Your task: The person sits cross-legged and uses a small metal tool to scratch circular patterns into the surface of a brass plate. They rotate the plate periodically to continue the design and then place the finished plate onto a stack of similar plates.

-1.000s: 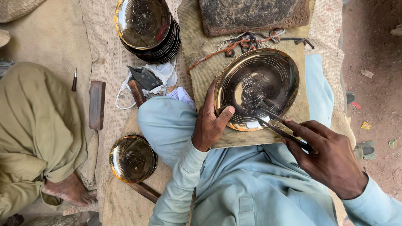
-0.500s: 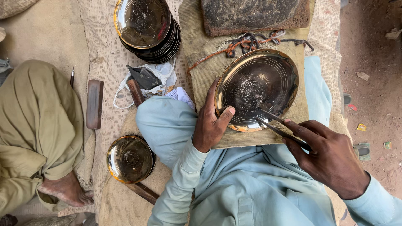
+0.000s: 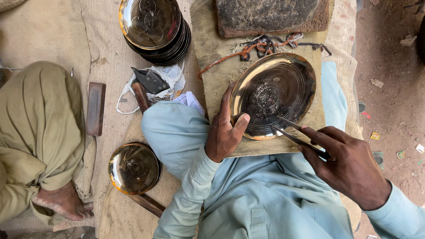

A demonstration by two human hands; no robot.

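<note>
Left hand [image 3: 226,132] grips the scalloped brass plate [image 3: 274,95] rim; right hand [image 3: 349,166] just beside it holds a metal divider tool [image 3: 294,132] on it.

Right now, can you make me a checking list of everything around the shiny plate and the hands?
Surface: woven mat on dirt ground, padded board under the plate.
Job's things: scalloped brass plate, thin metal tool touching it.
Clutter: stack of plates, single plate, white bag, wooden block, dark slab.
Hands: left hand steadies the plate rim; right hand grips the tool.
Cables: twisted cord.
Surroundings: another person's leg.
</note>
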